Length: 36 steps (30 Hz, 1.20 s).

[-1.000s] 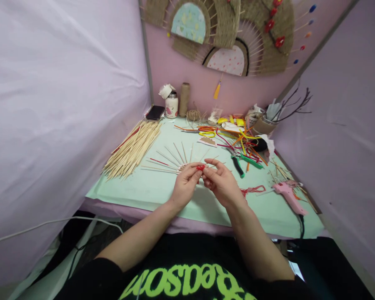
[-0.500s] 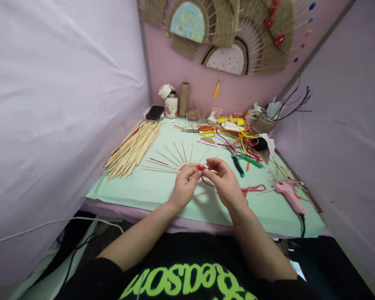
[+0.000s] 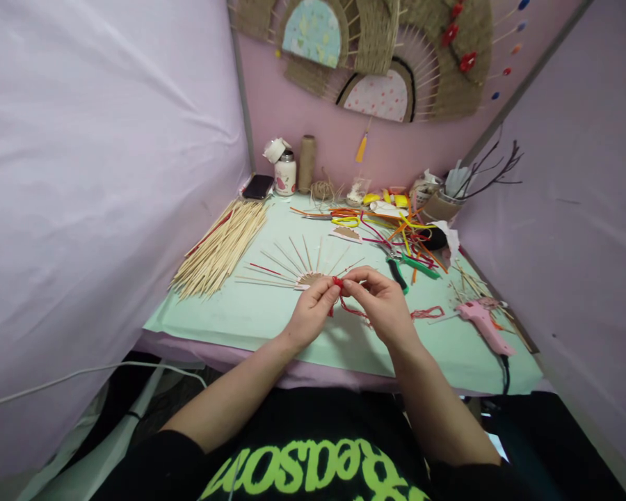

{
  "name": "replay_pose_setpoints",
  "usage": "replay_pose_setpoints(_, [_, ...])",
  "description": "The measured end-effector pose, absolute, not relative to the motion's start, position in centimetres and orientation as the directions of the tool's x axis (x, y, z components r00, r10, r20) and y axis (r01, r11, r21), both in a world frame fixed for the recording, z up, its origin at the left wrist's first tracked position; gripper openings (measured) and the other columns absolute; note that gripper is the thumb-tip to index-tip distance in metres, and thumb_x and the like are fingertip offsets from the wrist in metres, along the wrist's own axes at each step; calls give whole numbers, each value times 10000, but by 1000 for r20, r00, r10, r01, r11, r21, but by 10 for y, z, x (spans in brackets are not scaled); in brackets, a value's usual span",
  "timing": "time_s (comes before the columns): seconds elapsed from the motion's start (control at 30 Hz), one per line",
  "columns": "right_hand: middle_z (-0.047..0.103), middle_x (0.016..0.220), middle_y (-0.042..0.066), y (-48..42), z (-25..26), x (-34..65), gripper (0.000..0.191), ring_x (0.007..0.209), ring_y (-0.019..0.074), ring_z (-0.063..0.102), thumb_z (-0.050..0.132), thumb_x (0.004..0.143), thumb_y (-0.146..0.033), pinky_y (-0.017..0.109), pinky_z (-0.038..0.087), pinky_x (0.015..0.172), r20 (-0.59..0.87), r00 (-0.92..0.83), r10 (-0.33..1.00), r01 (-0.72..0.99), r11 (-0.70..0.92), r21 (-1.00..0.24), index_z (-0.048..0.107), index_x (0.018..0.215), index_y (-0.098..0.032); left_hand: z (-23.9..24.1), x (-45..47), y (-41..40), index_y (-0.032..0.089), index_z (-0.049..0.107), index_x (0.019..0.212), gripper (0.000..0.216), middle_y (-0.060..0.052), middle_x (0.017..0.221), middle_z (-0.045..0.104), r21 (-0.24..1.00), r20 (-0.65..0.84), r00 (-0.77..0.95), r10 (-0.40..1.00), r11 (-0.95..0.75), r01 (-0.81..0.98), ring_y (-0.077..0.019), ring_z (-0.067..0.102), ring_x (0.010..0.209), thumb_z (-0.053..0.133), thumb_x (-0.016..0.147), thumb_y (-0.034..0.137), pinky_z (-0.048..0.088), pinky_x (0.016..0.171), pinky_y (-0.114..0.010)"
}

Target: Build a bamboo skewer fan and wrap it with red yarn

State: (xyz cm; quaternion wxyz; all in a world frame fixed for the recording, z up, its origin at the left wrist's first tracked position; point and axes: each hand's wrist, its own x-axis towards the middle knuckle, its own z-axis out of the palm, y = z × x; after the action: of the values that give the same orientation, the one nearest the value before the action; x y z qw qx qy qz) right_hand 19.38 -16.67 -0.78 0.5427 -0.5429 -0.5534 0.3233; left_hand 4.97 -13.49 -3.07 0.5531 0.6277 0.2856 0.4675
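Left hand (image 3: 309, 314) and right hand (image 3: 384, 307) pinch red cord (image 3: 337, 283); shirt (image 3: 313, 424) reads "Reason".

Seen from my remote station, the wearer's body occupies the lower part of the head view.

Torso: a black T-shirt (image 3: 323, 424) of plain fabric. Large bright green lettering (image 3: 313, 473) is printed across the chest. It appears inverted to this camera. The letters are rounded with ragged edges, and I read them as "Reason". The bottom of the frame cuts them off.

Sleeves: short and black. I see the left sleeve (image 3: 156, 465) and the right sleeve (image 3: 469, 483) at the lower corners, and both forearms emerge from them uncovered down to the wrist.

Hands: the left hand (image 3: 313, 312) and the right hand (image 3: 384, 306) are bare. Fingernail detail is too small for me to resolve.
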Motion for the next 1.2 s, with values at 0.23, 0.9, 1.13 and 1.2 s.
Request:
replay_pose_setpoints(0.23, [675, 830, 29, -167, -7, 188, 203, 777, 168, 624, 685, 804, -403, 314, 511, 745, 180, 177, 968, 134, 157, -978, 665, 848, -207, -33, 51, -134, 169, 657, 788, 358, -41, 835, 637, 965, 235, 430, 872, -158, -208, -164, 570, 855, 560, 903, 494, 456, 846, -284])
replay_pose_setpoints(0.9, [691, 724, 18, -188, -26, 261, 169, 635, 185, 589, 605, 852, -334, 295, 410, 621, 224, 43, 974, 777, 108, -620, 710, 939, -233, 47, -4, -102, 167, 505, 722, 346, 83, 511, 236, 555, 51, 166, 985, 111, -824, -46, 217, 384, 410, 1019, 316, 226, 368, -139])
replay_pose_setpoints(1.13, [695, 733, 144, -187, 12, 375, 220, 553, 159, 513, 622, 854, -262, 326, 351, 576, 343, 630, 697, 734, -389, -557, 755, 970, -131, 63, -52, -83, 173, 484, 694, 459, 75, 461, 244, 450, 44, -25, 999, -42, -892, -48, 216, 354, 248, 1053, 335, 190, 325, -147])
replay_pose_setpoints(1.2, [703, 770, 231, -183, 20, 400, 255, 561, 166, 521, 595, 873, -239, 352, 330, 569, 434, 661, 611, 743, -458, -487, 766, 945, -65, 62, -61, -80, 175, 486, 701, 441, 73, 456, 254, 432, 35, -52, 998, -63, -900, -47, 226, 354, 271, 1051, 336, 187, 322, -148])
